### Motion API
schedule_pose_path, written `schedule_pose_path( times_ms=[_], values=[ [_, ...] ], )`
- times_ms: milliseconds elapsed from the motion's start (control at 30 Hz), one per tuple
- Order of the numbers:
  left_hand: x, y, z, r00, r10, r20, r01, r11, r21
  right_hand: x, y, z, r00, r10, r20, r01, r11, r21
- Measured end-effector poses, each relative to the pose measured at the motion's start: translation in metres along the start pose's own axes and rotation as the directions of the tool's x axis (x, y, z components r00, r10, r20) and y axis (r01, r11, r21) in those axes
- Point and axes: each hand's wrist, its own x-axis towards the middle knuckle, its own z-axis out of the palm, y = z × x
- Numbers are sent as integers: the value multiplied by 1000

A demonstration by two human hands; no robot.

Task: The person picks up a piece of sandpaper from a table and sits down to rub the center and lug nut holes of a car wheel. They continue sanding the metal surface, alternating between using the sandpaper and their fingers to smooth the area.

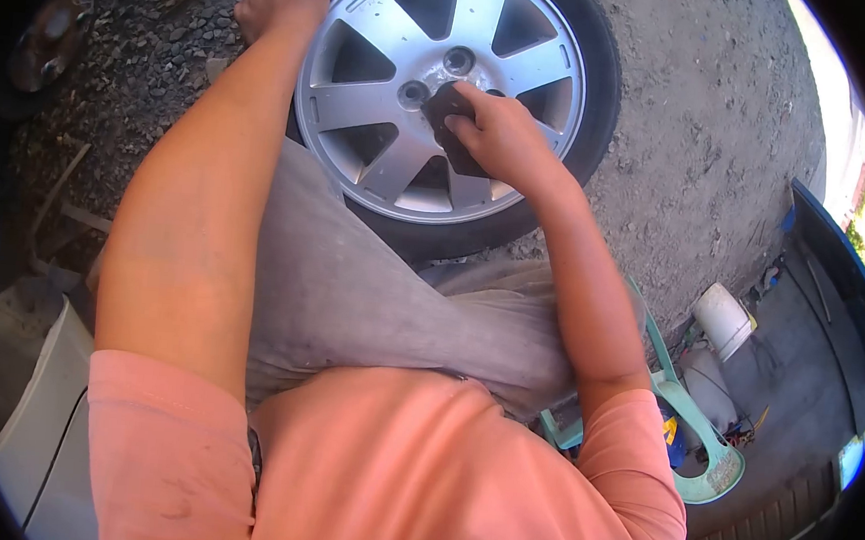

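A silver alloy wheel (368,110) with wide spokes lies face up on the ground, its black tyre (597,91) around it. At the hub, my right hand (502,134) is closed on a dark, flat, rectangular pad (464,155), thumb and forefinger along its top. The pad lies over the wheel's centre and part of a lower spoke, hiding some of the bolt holes. My left hand (283,4) is at the tyre's upper left edge with its fingers curled; the fingertips run toward the top of the view.
My legs (352,274) are bent close to the tyre. Gravel (182,47) and rusty round metal parts (53,33) are at upper left. To the right are a green plastic chair (704,480), a white bucket (723,318) and a dark car panel (795,396). A white panel (36,423) stands at lower left.
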Motion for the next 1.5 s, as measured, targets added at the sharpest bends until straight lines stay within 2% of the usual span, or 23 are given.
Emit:
schedule_pose_path(
  times_ms=[67, 100, 200, 233, 333, 367, 500, 600, 733, 767, 867, 900, 1000, 1033, 1133, 1267, 1300, 1400, 1467, 1500],
  values=[
    [0, -3, 2, 1000, -3, 0, 3, 1000, 10, 4, -2, -12, 999, 38, 4, -38, 994, 102],
    [-1, -2, 0, 1000, -4, 0, 4, 1000, 9, 3, -6, -13, 998, 55, 31, -58, 995, 85],
    [-2, 0, 0, 1000, -3, -7, 3, 1000, 13, 0, -3, 7, 998, -68, 3, 68, 995, -78],
    [0, 0, 0, 1000, 0, -12, 1, 1000, 19, 0, -3, 6, 998, -66, -12, 65, 996, -64],
    [0, -2, 1, 1000, 0, -8, 0, 1000, 10, 2, -8, -11, 997, 74, 12, -75, 992, 99],
    [-1, -3, 1, 1000, -3, -9, 3, 1000, 5, 2, -9, -7, 1000, 22, 11, -23, 999, 37],
    [0, 2, -1, 1000, -10, -13, 10, 1000, 1, 5, 1, 5, 1000, -23, -15, 23, 1000, -7],
    [1, -1, 3, 1000, 3, -16, -3, 1000, -2, 9, 4, -17, 990, 110, 92, -128, 966, 223],
    [0, -3, 4, 999, 15, -39, -15, 1000, 5, 5, 4, -2, 998, 22, 59, -19, 998, -54],
    [2, -2, 4, 1000, 9, -23, -9, 1000, 4, 4, 4, -5, 997, 7, 74, -5, 999, -32],
    [-1, -1, 0, 1000, -6, 4, 6, 1000, 4, 12, 8, -17, 981, 103, 163, -115, 991, 66],
    [-2, -3, 2, 1000, -5, -3, 5, 1000, 1, 10, 13, -9, 987, 45, 155, -39, 998, -42],
    [1, 0, 3, 999, 11, -45, -11, 1000, -2, 16, 16, -10, 973, 54, 224, -47, 998, -37],
    [0, -2, 4, 998, 17, -54, -17, 1000, 7, 14, 12, -17, 983, 37, 182, -11, 989, -146],
    [-2, -1, 0, 1000, 4, 13, -4, 1000, -1, 16, 4, -15, 975, 51, 215, -20, 989, -143],
    [3, -2, 4, 999, 16, -31, -16, 1000, -1, 22, 24, -19, 975, 4, 221, 6, 999, -46],
    [3, -1, 3, 1000, 8, -29, -8, 1000, -2, 26, 23, -25, 971, 61, 230, -39, 994, -99],
    [-3, -2, 4, 1000, 8, 3, -8, 1000, 8, 23, 9, -6, 953, 3, 302, 47, 986, -160],
    [2, 1, 0, 1000, 9, -9, -9, 1000, 13, 16, 5, 5, 957, -64, 281, 109, 983, -146],
    [2, 1, 0, 1000, 10, -13, -10, 1000, 23, 19, 1, -9, 965, -24, 260, 62, 988, -139]
  ],
)
